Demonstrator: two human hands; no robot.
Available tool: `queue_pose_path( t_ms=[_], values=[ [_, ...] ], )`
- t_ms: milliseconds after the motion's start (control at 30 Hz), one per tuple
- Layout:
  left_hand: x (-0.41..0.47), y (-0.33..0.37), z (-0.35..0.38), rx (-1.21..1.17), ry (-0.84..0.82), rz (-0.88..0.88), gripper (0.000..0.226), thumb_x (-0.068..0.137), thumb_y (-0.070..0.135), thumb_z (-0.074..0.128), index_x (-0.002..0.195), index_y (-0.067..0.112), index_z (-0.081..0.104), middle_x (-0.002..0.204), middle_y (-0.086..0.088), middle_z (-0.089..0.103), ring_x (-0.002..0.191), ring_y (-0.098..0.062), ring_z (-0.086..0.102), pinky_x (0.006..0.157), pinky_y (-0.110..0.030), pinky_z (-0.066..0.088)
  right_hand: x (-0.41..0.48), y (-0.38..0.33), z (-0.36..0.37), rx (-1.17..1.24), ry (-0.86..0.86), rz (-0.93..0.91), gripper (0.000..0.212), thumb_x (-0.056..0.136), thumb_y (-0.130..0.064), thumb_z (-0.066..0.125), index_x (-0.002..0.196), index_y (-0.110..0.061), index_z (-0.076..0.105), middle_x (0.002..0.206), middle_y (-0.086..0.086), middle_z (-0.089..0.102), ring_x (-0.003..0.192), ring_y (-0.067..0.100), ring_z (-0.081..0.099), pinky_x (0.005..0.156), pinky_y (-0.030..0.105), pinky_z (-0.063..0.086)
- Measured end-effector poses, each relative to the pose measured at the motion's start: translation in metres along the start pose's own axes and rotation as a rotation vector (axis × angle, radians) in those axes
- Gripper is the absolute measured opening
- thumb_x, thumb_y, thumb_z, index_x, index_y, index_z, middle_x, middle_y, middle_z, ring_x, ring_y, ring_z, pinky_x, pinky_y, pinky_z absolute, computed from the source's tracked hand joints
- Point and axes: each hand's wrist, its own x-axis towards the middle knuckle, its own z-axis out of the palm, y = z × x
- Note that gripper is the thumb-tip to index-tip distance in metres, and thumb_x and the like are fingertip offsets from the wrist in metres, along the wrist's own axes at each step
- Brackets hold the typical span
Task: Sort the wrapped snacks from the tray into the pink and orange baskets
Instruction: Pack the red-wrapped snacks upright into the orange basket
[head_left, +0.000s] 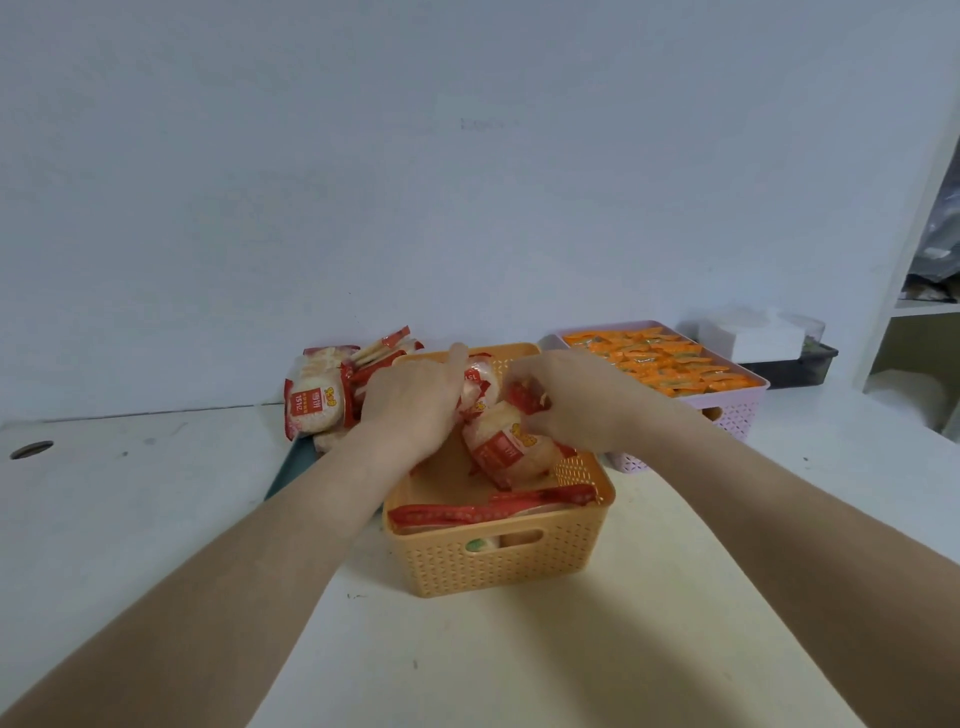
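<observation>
While both hands are over the orange basket (498, 566) on the bench (156, 499), the left hand (410, 400) has its fingers curled round a snack (480, 382) and the right hand (566, 400) pinches a second snack (522, 395). More snacks (317, 402) lie on the tray (292, 470) left of it; the pink basket (730, 418) stands right.

I see a white table (156, 519) with a round hole (31, 449) near its left edge. Plain pale wall (467, 156) behind. Far right: white box (748, 338) on a dark container (802, 366). White shelf unit (904, 249) at the right edge, its contents too blurred to tell.
</observation>
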Motion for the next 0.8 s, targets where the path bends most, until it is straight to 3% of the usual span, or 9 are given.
queue_pose_path(
  t_ms=[67,167,333,433,500,533,633,700,800],
  values=[
    [0.001,-0.001,0.001,-0.099,-0.032,-0.036,0.041,0.088,0.02,0.059,0.128,0.026,0.052,0.105,-0.001,0.069,0.096,-0.026,0.063,0.064,-0.035,0.051,-0.001,-0.004,-0.003,0.005,-0.051,-0.022,0.028,0.085,-0.012,0.064,0.11,-0.024,0.061,0.078,-0.015,0.047,0.077,0.008,0.05,0.06,0.022,0.041],
    [-0.001,-0.005,-0.009,-0.339,-0.004,-0.149,0.046,0.085,0.022,0.06,0.129,0.032,0.057,0.115,0.003,0.067,0.1,-0.021,0.062,0.079,-0.035,0.054,-0.001,-0.008,0.0,-0.045,-0.143,-0.047,0.036,0.084,-0.005,0.059,0.114,-0.024,0.061,0.091,-0.008,0.059,0.092,0.017,0.056,0.077,0.036,0.052],
    [-0.016,-0.008,-0.05,-0.689,0.189,-0.066,0.037,0.1,0.017,0.044,0.136,0.025,0.043,0.084,0.011,0.049,0.084,-0.011,0.047,0.074,-0.025,0.039,0.004,-0.008,0.014,-0.112,-0.106,0.011,0.024,0.084,-0.009,0.062,0.105,-0.018,0.066,0.096,-0.001,0.068,0.093,0.021,0.063,0.078,0.037,0.054],
    [-0.033,-0.013,-0.069,-0.576,0.046,0.065,0.041,0.101,0.016,0.043,0.139,0.027,0.032,0.106,0.0,0.055,0.093,-0.015,0.054,0.081,-0.028,0.044,0.005,-0.004,0.016,-0.169,-0.08,0.023,0.012,0.083,-0.015,0.063,0.095,-0.014,0.066,0.093,0.001,0.067,0.091,0.022,0.062,0.076,0.037,0.053],
    [-0.043,-0.014,-0.071,-0.488,-0.073,0.098,0.042,0.097,0.019,0.055,0.132,0.028,0.034,0.12,-0.005,0.063,0.106,-0.021,0.061,0.088,-0.033,0.049,0.005,-0.003,0.018,-0.146,-0.076,0.015,0.01,0.084,-0.019,0.063,0.093,-0.015,0.067,0.094,0.0,0.069,0.093,0.021,0.062,0.078,0.037,0.052],
    [-0.045,-0.014,-0.07,-0.473,-0.13,0.102,0.041,0.094,0.02,0.061,0.128,0.029,0.04,0.122,-0.001,0.064,0.107,-0.019,0.063,0.086,-0.027,0.049,0.005,-0.002,0.019,-0.111,-0.074,0.014,0.012,0.085,-0.021,0.063,0.096,-0.017,0.068,0.096,-0.002,0.069,0.094,0.02,0.062,0.079,0.037,0.052],
    [-0.05,-0.008,-0.062,-0.436,-0.284,0.121,0.034,0.09,0.024,0.068,0.122,0.03,0.061,0.12,0.008,0.067,0.103,-0.011,0.067,0.088,-0.024,0.05,0.002,-0.002,0.013,0.052,-0.043,0.042,0.018,0.087,-0.019,0.063,0.105,-0.019,0.069,0.093,-0.008,0.066,0.092,0.014,0.062,0.081,0.031,0.05],
    [-0.049,-0.005,-0.053,-0.375,-0.326,0.153,0.034,0.089,0.029,0.068,0.123,0.033,0.064,0.115,0.01,0.069,0.1,-0.008,0.064,0.092,-0.027,0.049,0.001,-0.004,0.002,0.122,-0.029,0.051,0.023,0.086,-0.015,0.064,0.108,-0.022,0.07,0.087,-0.014,0.061,0.083,0.006,0.059,0.076,0.023,0.044],
    [-0.047,-0.002,-0.04,-0.317,-0.338,0.181,0.035,0.09,0.036,0.066,0.125,0.034,0.065,0.108,0.012,0.069,0.094,-0.008,0.062,0.084,-0.022,0.043,-0.004,-0.008,-0.015,0.14,-0.066,0.049,0.027,0.085,-0.015,0.068,0.11,-0.024,0.071,0.095,-0.005,0.07,0.085,0.009,0.062,0.075,0.021,0.044]
  ],
)
